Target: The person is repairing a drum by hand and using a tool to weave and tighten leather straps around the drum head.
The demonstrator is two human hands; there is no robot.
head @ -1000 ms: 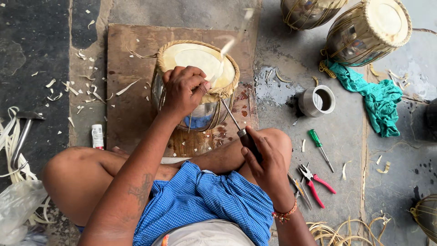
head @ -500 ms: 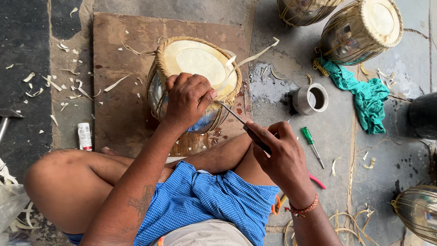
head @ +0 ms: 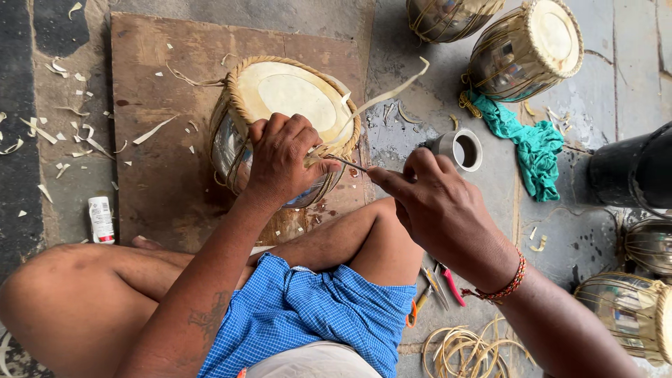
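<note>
Left hand (head: pixel 283 157) clamps the drum (head: pixel 283 129) on the wooden board (head: pixel 161 126), right hand (head: pixel 437 203) grips a thin metal tool (head: pixel 343 162) poked under the rim lacing. One pale strap (head: pixel 392 91) sticks out loose; lacing seems partway, not finished.

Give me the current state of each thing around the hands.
Drum: upright on the board, skin up.
Left hand: gripping the drum rim.
Right hand: holding a thin metal tool at the lacing.
Strip: loose, sticking out.
Cup: upright, open.
Cloth: crumpled.
</note>
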